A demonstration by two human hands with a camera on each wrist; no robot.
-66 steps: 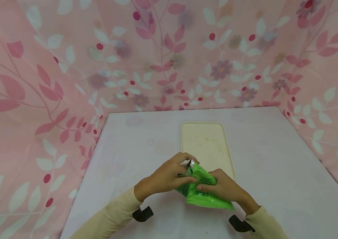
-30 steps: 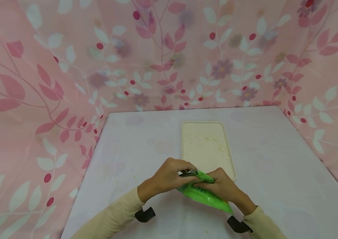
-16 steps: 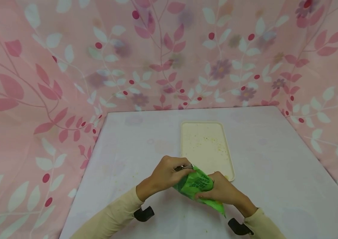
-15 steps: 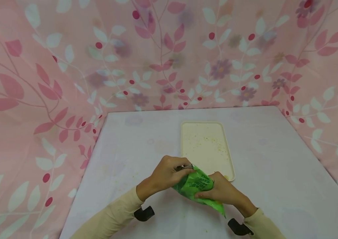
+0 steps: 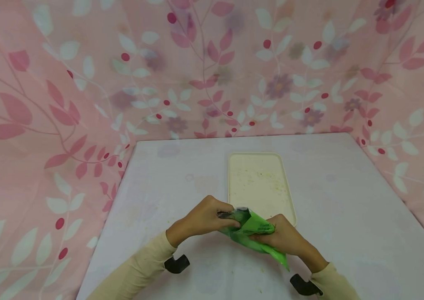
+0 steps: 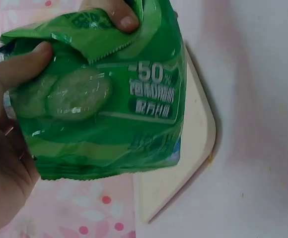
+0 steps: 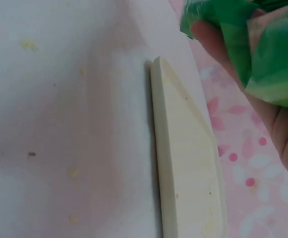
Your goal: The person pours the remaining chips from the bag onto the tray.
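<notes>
A green snack bag (image 5: pixel 257 227), torn at the top so its silvery inside shows, is held in the air between both hands, just in front of the tray. My left hand (image 5: pixel 204 216) pinches the bag's opening on its left side. On the other side my right hand (image 5: pixel 287 235) grips the bag, thumb on its face. In the left wrist view the snack bag (image 6: pixel 99 109) shows pale round slices and white print, with the left thumb pressed on it. The right wrist view catches the bag (image 7: pixel 278 59) over the right fingers. What is inside the bag is hidden.
A cream rectangular tray (image 5: pixel 258 175) with crumbs lies on the white table (image 5: pixel 174 179), beyond the hands. More crumbs dot the table around it. Pink floral cloth (image 5: pixel 212 75) walls the back and sides. A black band piece (image 5: pixel 177 264) sits at each wrist.
The bag has been turned and tilted between the hands, and its mouth now gapes wider than half a second ago. Both hands keep their hold and have shifted slightly apart. The tray stays put.
</notes>
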